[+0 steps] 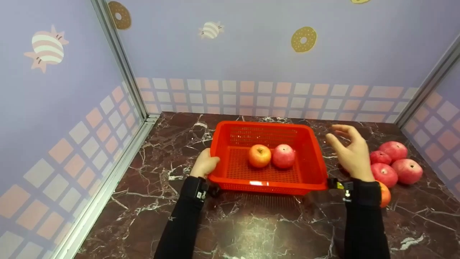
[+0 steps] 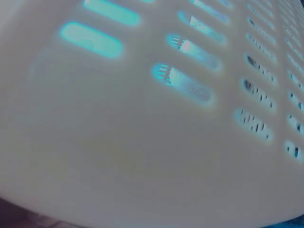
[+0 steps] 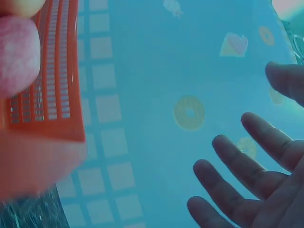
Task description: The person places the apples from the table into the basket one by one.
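A red plastic basket (image 1: pixel 266 184) with slotted walls stands on the dark marble-look tabletop. Inside it, side by side, lie a yellow-orange apple (image 1: pixel 260 156) and a pinkish-red apple (image 1: pixel 284 156). My left hand (image 1: pixel 205 163) grips the basket's left rim, thumb over the edge and the other fingers hidden outside. Its wrist view is filled by the pale, washed-out slotted wall (image 2: pixel 123 128). Past the basket's right side, my right hand (image 1: pixel 350 153) is raised with nothing in it. In the right wrist view its fingers (image 3: pixel 228 190) are spread and loosely bent.
Several red apples (image 1: pixel 407 171) cluster on the table to the right of my right hand. An orange fruit (image 1: pixel 385 194) is partly hidden by that wrist. Patterned lilac panels (image 1: pixel 251 46) enclose the back and sides, with a metal rail (image 1: pixel 104 194) along the left edge.
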Demonstrator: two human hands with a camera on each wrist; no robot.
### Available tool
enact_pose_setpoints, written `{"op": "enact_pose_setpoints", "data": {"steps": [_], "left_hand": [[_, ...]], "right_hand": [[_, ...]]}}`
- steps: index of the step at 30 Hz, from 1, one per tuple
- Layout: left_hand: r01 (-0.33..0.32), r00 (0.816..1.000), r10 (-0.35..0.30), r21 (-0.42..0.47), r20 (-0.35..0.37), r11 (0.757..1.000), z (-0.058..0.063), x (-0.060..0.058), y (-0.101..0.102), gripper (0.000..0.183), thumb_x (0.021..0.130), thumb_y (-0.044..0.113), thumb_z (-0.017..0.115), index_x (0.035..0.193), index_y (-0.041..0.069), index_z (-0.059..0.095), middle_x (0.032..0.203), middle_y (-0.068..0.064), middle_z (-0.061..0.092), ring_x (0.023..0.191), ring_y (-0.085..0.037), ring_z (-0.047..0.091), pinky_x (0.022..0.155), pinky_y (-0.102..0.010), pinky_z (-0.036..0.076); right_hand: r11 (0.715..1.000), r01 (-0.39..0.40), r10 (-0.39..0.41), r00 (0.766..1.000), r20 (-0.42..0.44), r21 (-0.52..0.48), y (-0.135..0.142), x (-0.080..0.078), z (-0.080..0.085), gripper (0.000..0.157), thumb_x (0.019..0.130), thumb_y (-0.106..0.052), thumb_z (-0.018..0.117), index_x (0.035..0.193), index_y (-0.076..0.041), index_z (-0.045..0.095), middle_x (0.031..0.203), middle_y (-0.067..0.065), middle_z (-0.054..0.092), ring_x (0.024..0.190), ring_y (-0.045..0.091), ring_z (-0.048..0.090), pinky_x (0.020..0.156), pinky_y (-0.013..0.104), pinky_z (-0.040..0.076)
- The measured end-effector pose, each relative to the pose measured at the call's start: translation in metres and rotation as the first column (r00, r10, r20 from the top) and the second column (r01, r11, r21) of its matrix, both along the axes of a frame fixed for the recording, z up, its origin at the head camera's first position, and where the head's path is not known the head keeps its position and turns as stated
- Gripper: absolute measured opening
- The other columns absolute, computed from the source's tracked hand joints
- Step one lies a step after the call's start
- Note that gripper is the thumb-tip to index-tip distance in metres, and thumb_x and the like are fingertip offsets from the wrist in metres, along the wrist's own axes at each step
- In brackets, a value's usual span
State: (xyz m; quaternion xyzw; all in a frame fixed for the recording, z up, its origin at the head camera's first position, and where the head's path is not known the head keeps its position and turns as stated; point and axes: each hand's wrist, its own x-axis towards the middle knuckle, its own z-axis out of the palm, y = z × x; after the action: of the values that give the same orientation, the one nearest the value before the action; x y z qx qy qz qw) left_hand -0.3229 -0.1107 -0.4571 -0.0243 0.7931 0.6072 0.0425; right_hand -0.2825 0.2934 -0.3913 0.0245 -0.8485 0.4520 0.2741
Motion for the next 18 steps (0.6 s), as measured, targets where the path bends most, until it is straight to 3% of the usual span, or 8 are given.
{"op": "enact_pose_setpoints", "data": {"steps": [4, 9, 14, 18], "left_hand": [[0.001, 1.000, -0.001, 0.002, 0.001, 1.000, 0.001, -0.001, 0.000, 0.041, 0.084, -0.007, 0.047, 0.124, -0.013, 0.055, 0.121, -0.032, 0.062, 0.100, -0.038, 0.067, 0.078, -0.041, 0.059], [-0.004, 1.000, 0.003, -0.015, -0.005, 1.000, 0.002, -0.002, 0.000, 0.041, 0.084, -0.006, 0.048, 0.124, -0.012, 0.056, 0.120, -0.031, 0.063, 0.100, -0.037, 0.066, 0.080, -0.042, 0.059], [0.001, 1.000, -0.001, -0.004, 0.004, 1.000, 0.001, -0.002, 0.001, 0.041, 0.085, -0.007, 0.047, 0.125, -0.013, 0.055, 0.122, -0.032, 0.062, 0.101, -0.038, 0.067, 0.081, -0.043, 0.060], [0.002, 1.000, -0.002, 0.006, 0.016, 1.000, 0.001, -0.001, 0.001, 0.042, 0.085, -0.007, 0.047, 0.126, -0.014, 0.054, 0.123, -0.032, 0.061, 0.102, -0.039, 0.067, 0.081, -0.043, 0.060]], "right_hand": [[0.997, 0.067, -0.071, 0.994, 0.082, 0.040, 0.020, 0.006, -0.002, 0.045, 0.097, -0.035, 0.069, 0.131, -0.006, 0.065, 0.133, 0.016, 0.067, 0.125, 0.029, 0.062, 0.088, 0.009, 0.042], [0.989, 0.096, -0.118, 0.970, 0.214, 0.109, 0.054, 0.015, -0.010, 0.057, 0.099, -0.045, 0.062, 0.138, -0.003, 0.059, 0.138, 0.024, 0.062, 0.129, 0.039, 0.057, 0.091, 0.024, 0.042], [0.977, 0.058, -0.129, 0.926, 0.355, 0.203, 0.089, 0.025, -0.021, 0.070, 0.100, -0.054, 0.056, 0.140, 0.003, 0.053, 0.138, 0.032, 0.058, 0.125, 0.048, 0.055, 0.097, 0.052, 0.046], [0.954, -0.023, -0.131, 0.864, 0.487, 0.299, 0.112, 0.034, -0.026, 0.072, 0.098, -0.059, 0.056, 0.133, 0.004, 0.057, 0.129, 0.034, 0.063, 0.114, 0.047, 0.060, 0.089, 0.053, 0.049]]}}
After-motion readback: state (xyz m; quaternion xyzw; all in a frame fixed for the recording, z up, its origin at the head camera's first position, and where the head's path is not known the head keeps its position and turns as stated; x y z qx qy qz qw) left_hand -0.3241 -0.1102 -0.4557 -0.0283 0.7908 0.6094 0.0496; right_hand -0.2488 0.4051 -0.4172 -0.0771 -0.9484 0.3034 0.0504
